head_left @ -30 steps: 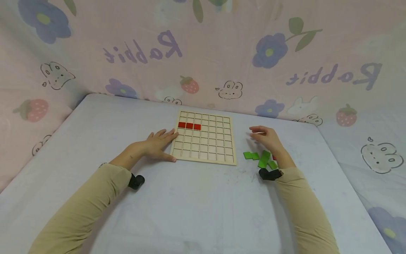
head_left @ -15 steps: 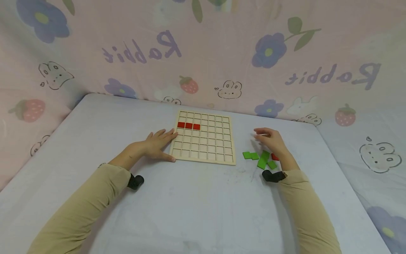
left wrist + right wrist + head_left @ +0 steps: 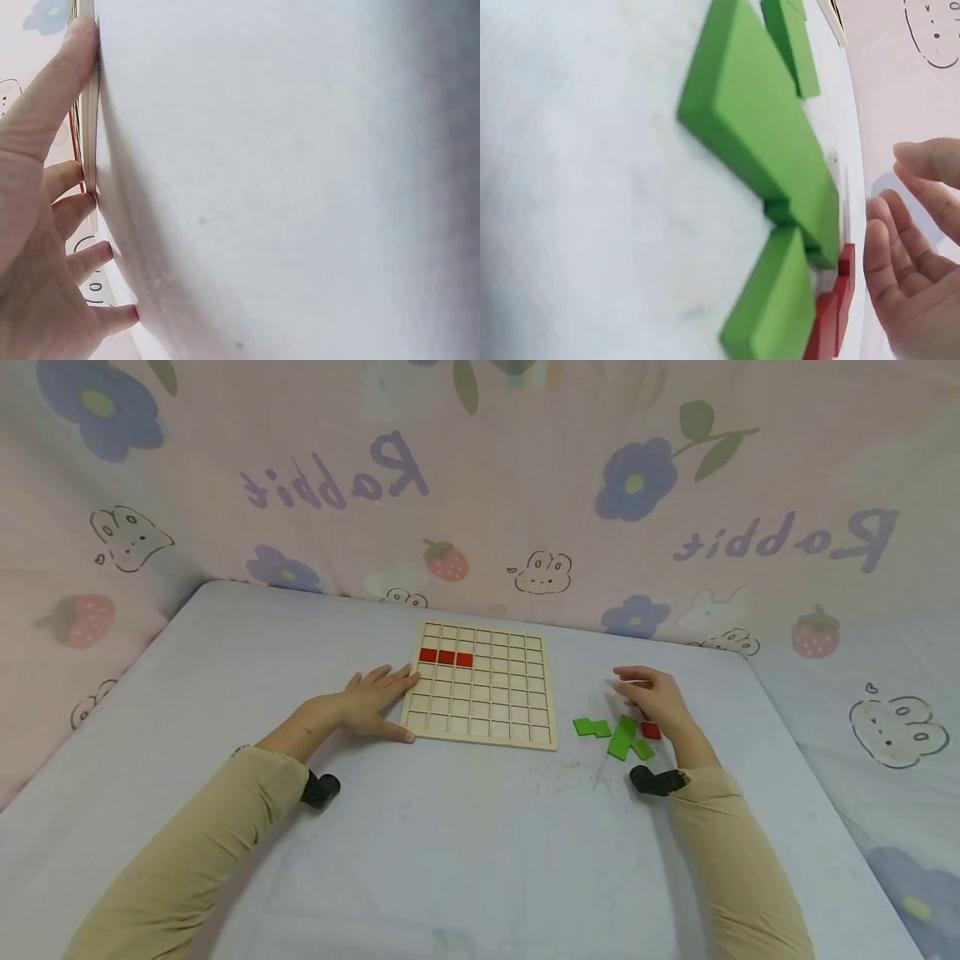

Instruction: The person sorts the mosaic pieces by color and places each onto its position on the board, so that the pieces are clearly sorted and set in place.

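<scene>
My left hand lies with spread fingers along the left edge of a pale wooden grid board. In the left wrist view its thumb touches the board's side. Three red squares form a row in the board's left cells. Right of the board my right hand hovers over the table, fingers loosely bent, with nothing visible between them. Below it lie several green tiles and a red tile. The right wrist view shows several red pieces beside a green tile.
A white cloth covers the table. Behind it hangs a printed fabric backdrop. A black wrist device sits at the left cuff and a similar black device at the right.
My right hand has drifted to the right and slightly toward me, uncovering the red tile. My left hand has kept its place at the board.
</scene>
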`<state>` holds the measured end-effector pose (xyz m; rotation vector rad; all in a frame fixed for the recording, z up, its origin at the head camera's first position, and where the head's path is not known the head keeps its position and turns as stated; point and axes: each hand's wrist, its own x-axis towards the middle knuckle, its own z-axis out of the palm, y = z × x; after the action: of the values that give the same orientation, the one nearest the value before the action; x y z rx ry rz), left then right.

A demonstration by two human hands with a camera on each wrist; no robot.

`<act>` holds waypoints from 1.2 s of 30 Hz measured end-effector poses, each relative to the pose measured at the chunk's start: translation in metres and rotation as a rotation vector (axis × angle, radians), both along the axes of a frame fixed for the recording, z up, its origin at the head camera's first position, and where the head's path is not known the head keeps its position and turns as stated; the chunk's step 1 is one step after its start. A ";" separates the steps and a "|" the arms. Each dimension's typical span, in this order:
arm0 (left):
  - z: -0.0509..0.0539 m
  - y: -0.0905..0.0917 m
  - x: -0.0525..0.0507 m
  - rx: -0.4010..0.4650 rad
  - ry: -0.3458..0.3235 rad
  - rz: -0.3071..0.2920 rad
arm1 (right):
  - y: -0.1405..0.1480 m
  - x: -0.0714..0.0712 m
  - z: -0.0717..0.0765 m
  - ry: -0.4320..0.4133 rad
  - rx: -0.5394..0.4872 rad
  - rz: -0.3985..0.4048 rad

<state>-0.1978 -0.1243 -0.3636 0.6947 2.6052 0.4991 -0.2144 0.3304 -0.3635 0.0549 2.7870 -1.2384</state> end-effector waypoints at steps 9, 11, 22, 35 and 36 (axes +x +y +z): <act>-0.001 0.000 -0.001 -0.001 -0.003 0.001 | 0.007 0.005 0.002 -0.015 0.013 -0.054; -0.001 0.000 -0.001 0.000 -0.005 0.001 | 0.009 0.006 0.001 -0.020 0.018 -0.069; 0.001 0.000 0.000 0.001 -0.010 -0.003 | 0.017 0.009 -0.002 -0.061 0.002 -0.103; -0.001 -0.001 -0.002 -0.006 -0.006 -0.004 | 0.022 0.013 -0.006 -0.082 -0.005 -0.104; -0.001 -0.001 -0.002 -0.006 -0.004 -0.005 | 0.022 0.013 -0.006 -0.082 -0.008 -0.099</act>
<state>-0.1996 -0.1251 -0.3648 0.6973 2.5993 0.4909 -0.2012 0.3524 -0.3691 0.2400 2.7389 -1.2379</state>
